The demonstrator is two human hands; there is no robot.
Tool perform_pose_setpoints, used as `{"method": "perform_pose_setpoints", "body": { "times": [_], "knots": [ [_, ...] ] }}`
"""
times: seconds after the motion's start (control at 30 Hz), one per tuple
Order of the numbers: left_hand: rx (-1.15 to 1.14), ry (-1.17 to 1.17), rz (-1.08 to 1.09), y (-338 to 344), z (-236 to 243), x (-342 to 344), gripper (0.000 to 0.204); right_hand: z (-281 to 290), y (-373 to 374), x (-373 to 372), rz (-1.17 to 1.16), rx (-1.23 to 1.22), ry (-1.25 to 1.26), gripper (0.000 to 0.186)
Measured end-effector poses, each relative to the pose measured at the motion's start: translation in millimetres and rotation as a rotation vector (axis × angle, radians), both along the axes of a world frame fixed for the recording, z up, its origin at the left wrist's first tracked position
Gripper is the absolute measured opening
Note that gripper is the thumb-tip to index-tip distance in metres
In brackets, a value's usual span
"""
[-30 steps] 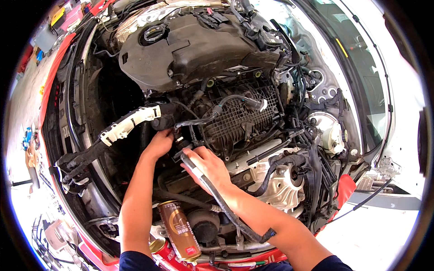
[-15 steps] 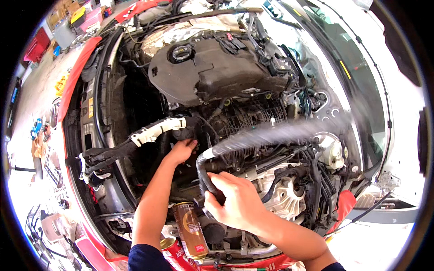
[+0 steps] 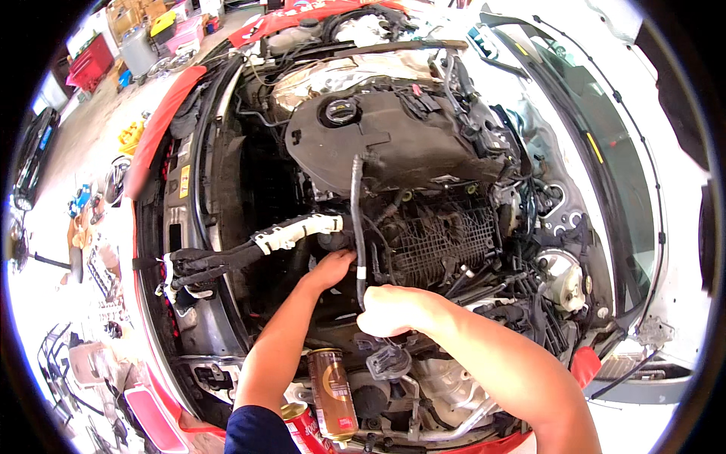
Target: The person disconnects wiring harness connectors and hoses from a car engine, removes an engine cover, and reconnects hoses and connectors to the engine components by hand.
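Observation:
My right hand (image 3: 389,309) grips a long black hose (image 3: 355,227) with a pale band, held upright so its top overlaps the dark engine cover (image 3: 382,144). My left hand (image 3: 333,268) reaches in beside a dark rounded fitting (image 3: 333,240) under the white-sleeved harness (image 3: 295,234); its fingers are curled and what they hold is hidden. Behind the hose lies the ribbed black manifold (image 3: 442,246). Below my hands, a brown spray can (image 3: 331,390) and a red can (image 3: 302,424) sit at the bay's front edge.
Red fender covers (image 3: 162,132) line the bay's left side. The windshield (image 3: 597,151) and an open white panel (image 3: 681,227) are on the right. On the floor at left are tools, a pink tray (image 3: 153,416), a red cabinet (image 3: 91,60) and assorted bins.
My right hand has swung the hose, blurred half a second ago, from lying diagonally to upright. My left hand stays at the fitting. The whole view has shifted, showing more floor at upper left.

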State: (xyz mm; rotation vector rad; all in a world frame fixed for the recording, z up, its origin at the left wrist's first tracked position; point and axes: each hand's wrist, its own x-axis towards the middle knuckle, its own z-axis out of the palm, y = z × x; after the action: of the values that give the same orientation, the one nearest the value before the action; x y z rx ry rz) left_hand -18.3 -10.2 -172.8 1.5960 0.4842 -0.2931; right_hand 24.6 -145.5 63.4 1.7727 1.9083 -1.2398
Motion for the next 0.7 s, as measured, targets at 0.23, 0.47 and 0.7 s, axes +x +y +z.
{"method": "perform_pose_setpoints", "body": {
  "times": [0.23,0.47,0.7],
  "knots": [
    [0.023,-0.015,-0.117,-1.7,38.1,-6.1,0.080,-9.2,5.6,4.6,-0.109,-0.091,0.043,0.030],
    [0.154,-0.030,-0.120,-3.6,51.1,-6.5,0.073,32.2,20.8,-8.7,-0.547,-0.272,-0.061,0.041],
    [0.138,-0.190,-0.003,-16.1,43.0,-0.7,0.066,48.2,58.7,22.1,-0.324,-0.413,-0.029,0.034]
  ]
}}
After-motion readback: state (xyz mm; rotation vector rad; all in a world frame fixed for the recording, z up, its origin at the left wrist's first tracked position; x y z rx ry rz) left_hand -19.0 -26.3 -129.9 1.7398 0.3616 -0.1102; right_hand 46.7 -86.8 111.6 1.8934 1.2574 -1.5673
